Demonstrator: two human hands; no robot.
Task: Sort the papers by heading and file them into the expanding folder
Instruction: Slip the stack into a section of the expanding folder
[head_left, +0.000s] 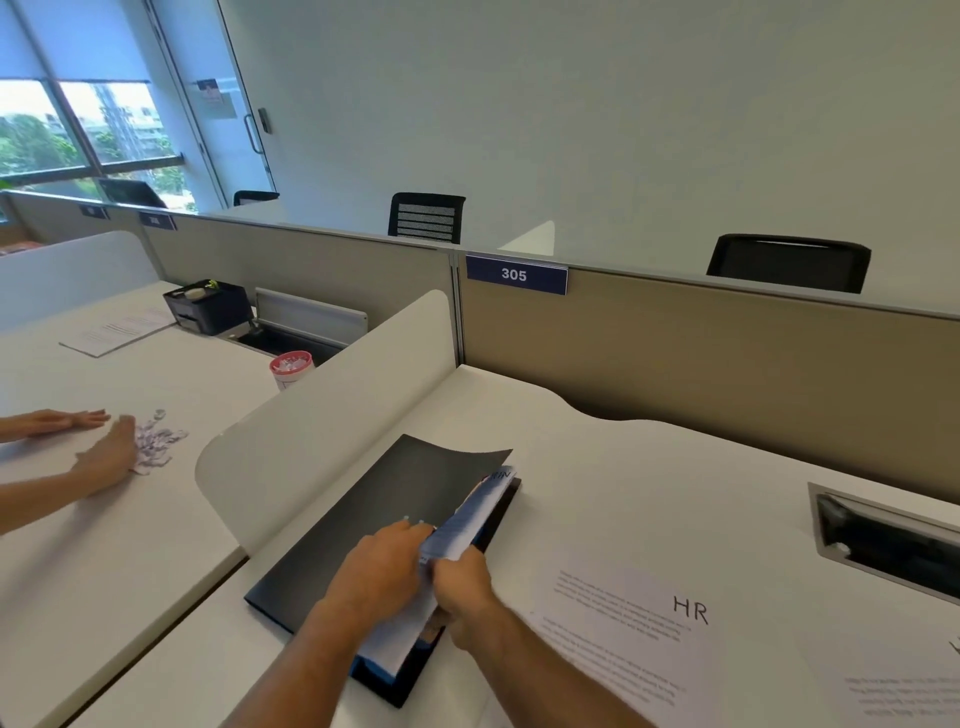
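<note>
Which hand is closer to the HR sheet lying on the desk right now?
Right. The right hand grips the paper at the folder, just left of the HR sheet. The left hand lies farther left, on the folder flap.

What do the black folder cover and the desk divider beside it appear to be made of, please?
The folder cover looks like thin matte plastic, since its far edge curls upward without creasing, though coated card is possible. The desk divider looks like rigid, smooth white laminate or plastic board: it stands upright on its own, with rounded corners and a soft sheen.
</note>
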